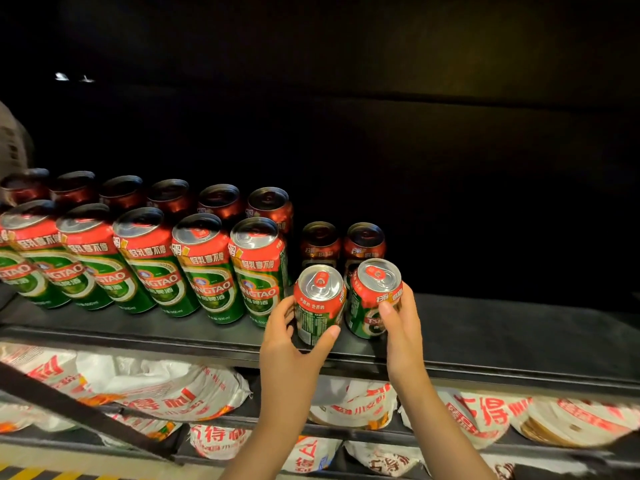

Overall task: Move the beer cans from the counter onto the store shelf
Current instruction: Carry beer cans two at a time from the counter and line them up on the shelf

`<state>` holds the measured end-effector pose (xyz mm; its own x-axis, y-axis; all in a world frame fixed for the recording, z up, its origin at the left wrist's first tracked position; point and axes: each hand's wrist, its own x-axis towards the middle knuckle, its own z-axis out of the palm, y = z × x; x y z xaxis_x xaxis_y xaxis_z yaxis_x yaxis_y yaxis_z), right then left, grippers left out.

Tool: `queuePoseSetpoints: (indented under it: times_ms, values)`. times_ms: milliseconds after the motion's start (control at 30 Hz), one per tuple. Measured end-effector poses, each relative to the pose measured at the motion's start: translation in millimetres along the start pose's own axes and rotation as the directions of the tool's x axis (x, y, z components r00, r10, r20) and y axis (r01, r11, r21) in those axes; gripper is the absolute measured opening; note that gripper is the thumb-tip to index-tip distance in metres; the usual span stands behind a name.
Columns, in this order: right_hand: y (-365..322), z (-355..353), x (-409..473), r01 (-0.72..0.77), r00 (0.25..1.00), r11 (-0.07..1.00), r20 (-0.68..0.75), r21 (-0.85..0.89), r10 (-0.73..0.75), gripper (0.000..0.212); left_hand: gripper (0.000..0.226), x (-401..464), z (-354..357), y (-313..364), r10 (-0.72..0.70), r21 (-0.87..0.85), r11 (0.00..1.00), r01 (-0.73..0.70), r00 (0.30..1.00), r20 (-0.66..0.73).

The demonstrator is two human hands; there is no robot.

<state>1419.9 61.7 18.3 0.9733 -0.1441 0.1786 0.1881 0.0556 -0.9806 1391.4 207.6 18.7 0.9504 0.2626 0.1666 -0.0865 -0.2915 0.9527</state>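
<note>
My left hand (294, 344) grips a short red and green beer can (318, 303) at the front of the dark store shelf (502, 334). My right hand (401, 323) grips a second short can (372, 299) just to its right. Both cans stand upright, close together, near the shelf's front edge. Two more short cans (341, 245) stand right behind them. To the left, two rows of several tall cans (204, 268) fill the shelf. The counter is out of view.
The shelf to the right of the held cans is bare and dark. Below the shelf's front rail (173, 344) lie several white and red packets (166, 389) on lower racks. A dark bar (79, 410) slants across the lower left.
</note>
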Motion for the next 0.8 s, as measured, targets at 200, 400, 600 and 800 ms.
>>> queuePoseSetpoints:
  times_ms: [200,400,600,800]
  values:
    - [2.5,1.4,-0.2,0.008,1.0,1.0,-0.03,-0.019,-0.008,0.066,0.073,-4.5,18.0,-8.9,0.052,0.098,0.994,-0.037,0.986,-0.158]
    - [1.7,4.4,-1.0,0.01,0.999,0.998,-0.052,-0.054,-0.013,0.06,0.071,-4.2,16.1,-11.3,0.04,0.036,0.999,-0.035,0.986,-0.16]
    - [1.6,4.1,-1.0,0.016,0.999,0.998,-0.043,-0.068,-0.019,0.061,0.063,-4.5,6.2,-19.3,0.095,0.006,0.995,-0.095,0.987,-0.127]
    - [0.2,4.0,-3.1,0.011,1.0,0.996,-0.02,-0.085,-0.013,0.074,0.067,-3.8,2.3,-22.1,0.136,0.033,0.991,-0.133,0.986,-0.096]
